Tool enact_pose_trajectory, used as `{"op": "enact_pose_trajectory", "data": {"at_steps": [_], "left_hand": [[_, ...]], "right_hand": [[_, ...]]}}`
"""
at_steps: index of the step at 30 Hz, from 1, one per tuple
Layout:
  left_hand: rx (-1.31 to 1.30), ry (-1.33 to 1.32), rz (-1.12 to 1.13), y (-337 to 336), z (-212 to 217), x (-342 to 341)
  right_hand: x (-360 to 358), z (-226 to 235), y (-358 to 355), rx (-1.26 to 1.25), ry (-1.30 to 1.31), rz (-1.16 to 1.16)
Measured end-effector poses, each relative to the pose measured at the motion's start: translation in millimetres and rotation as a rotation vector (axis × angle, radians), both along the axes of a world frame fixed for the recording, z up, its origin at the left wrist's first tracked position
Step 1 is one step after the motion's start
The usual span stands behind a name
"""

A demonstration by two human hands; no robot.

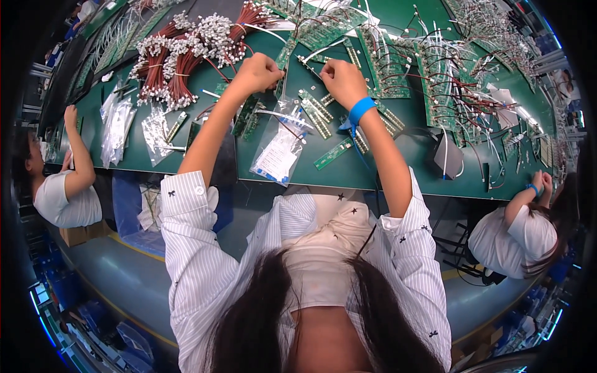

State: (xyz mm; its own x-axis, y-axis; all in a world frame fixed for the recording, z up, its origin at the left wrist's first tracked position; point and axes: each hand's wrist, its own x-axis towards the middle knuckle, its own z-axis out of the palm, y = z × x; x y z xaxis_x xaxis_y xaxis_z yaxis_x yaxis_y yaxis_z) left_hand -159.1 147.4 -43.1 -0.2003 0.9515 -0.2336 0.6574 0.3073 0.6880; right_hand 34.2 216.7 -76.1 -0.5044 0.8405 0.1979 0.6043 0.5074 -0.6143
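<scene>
Both hands work above the green bench (373,177): the left hand (258,73) is closed, apparently pinching a thin white wire (283,84), while the right hand (342,79) grips a narrow circuit strip (309,64). Keeping the strip steady and feeding the connector squarely should help.

Green table (373,168), blue wristband (360,110), red wire bundles (180,74).

- We sit at a long dark green table (398,168) that runs across the whole view.
- Under us lies a grey floor (118,267) marked with a yellow line (134,245).
- A co-worker (65,196) sits at our left, another co-worker (522,233) at our right.
</scene>
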Motion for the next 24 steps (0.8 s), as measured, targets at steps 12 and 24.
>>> {"op": "enact_pose_trajectory", "data": {"at_steps": [12, 24], "left_hand": [[0.147, 0.255, -0.092, -13.8, -6.8, 9.5], [0.913, 0.688, -0.132, -59.0, 27.7, 53.9]], "right_hand": [[-11.0, 9.3, -16.6, 0.295, 0.116, 0.048], [-13.5, 57.4, -49.4, -0.616, 0.634, 0.196]]}}
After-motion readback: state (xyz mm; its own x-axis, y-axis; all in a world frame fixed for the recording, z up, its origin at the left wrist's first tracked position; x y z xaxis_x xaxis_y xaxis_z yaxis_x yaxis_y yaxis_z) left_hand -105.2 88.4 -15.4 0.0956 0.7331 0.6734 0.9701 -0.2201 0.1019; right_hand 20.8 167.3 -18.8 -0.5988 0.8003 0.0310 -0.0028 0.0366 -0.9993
